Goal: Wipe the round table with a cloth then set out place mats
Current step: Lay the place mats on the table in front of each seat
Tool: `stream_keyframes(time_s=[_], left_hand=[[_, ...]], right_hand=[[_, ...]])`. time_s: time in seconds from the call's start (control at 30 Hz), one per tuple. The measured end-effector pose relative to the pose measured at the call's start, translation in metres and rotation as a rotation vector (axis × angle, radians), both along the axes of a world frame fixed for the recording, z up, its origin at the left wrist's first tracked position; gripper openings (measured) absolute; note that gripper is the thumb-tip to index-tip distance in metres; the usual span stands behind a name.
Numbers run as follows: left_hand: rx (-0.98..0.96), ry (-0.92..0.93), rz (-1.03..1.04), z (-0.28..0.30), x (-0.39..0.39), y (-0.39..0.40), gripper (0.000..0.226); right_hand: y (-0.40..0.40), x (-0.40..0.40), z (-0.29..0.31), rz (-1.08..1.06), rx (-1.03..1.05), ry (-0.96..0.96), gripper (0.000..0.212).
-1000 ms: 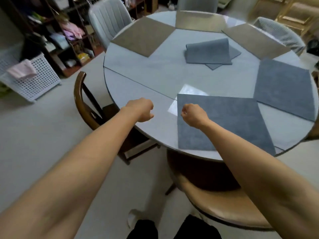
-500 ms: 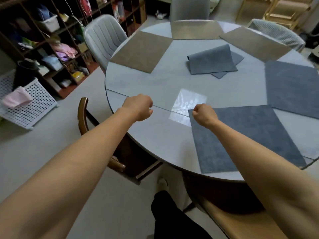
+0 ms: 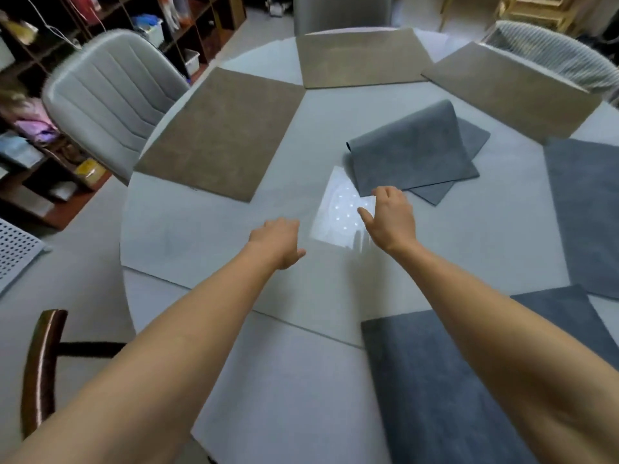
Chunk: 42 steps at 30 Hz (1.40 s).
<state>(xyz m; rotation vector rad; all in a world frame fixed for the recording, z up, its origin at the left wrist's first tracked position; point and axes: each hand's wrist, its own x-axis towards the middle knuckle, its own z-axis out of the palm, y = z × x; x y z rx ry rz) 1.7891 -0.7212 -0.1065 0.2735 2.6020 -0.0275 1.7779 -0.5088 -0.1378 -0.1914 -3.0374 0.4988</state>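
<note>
Reached over pale round tabletop [image 3: 207, 229], right hand [image 3: 390, 217] spread, left hand [image 3: 279, 242] loosely curled, empty; soft, limp grey folded mats [image 3: 412, 152], best pinched at near corner.

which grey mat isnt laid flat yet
The folded grey mat at the table's middle, just beyond the right hand; the other grey mats lie flat at the edge.

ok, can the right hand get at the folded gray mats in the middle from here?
Probably yes. The right hand is open, its fingertips just short of the near edge of the folded gray mats, with only bare table between them. Nothing blocks the way.
</note>
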Motion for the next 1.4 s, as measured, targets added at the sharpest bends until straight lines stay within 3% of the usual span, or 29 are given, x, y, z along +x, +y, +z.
stream_keyframes(time_s=[0.1,0.2,0.4,0.5,0.57,0.7,0.83,0.9,1.03,1.17,1.27,1.33,1.4], left_hand=[[0.006,-0.086,0.017,-0.03,-0.041,0.022,0.094],[0.059,-0.117,0.062,-0.056,-0.072,0.036,0.108],[0.018,-0.176,0.023,-0.084,-0.08,0.03,0.113],[0.025,-0.191,0.024,-0.089,-0.083,0.035,0.113],[0.034,-0.188,0.02,-0.091,-0.084,0.038,0.114],[0.042,-0.173,0.011,-0.092,-0.086,0.04,0.114],[0.067,-0.165,0.026,-0.087,-0.091,0.038,0.109],[0.197,-0.119,0.114,-0.08,-0.092,0.035,0.103],[0.676,-0.079,0.326,-0.056,-0.086,0.037,0.112],[0.807,-0.042,0.255,-0.026,-0.066,0.018,0.09],[0.664,0.027,0.186,-0.004,-0.048,-0.014,0.075],[0.566,0.05,0.114,0.012,-0.033,-0.032,0.044],[0.623,0.001,0.095,0.028,-0.016,-0.054,0.019]], right_hand=[[-0.001,-0.052,-0.018,0.065,0.1,-0.014,0.057],[-0.002,-0.097,-0.035,0.092,0.175,-0.062,0.074],[-0.01,-0.167,-0.055,0.132,0.272,0.0,0.075],[-0.004,-0.191,-0.063,0.152,0.437,-0.085,0.073],[0.001,-0.202,-0.063,0.125,0.439,-0.194,0.075],[0.006,-0.197,-0.05,0.096,0.357,-0.176,0.053],[0.012,-0.156,-0.018,0.146,0.366,-0.097,0.013],[0.002,-0.13,-0.006,0.192,0.398,-0.047,0.013],[-0.041,-0.081,0.016,0.272,0.425,0.151,0.028],[-0.076,-0.049,0.054,0.228,0.359,0.349,0.027],[-0.092,-0.02,0.083,0.122,0.337,0.361,0.02],[-0.098,0.004,0.096,0.048,0.348,0.329,0.015],[-0.112,0.035,0.109,0.025,0.367,0.346,0.014]])
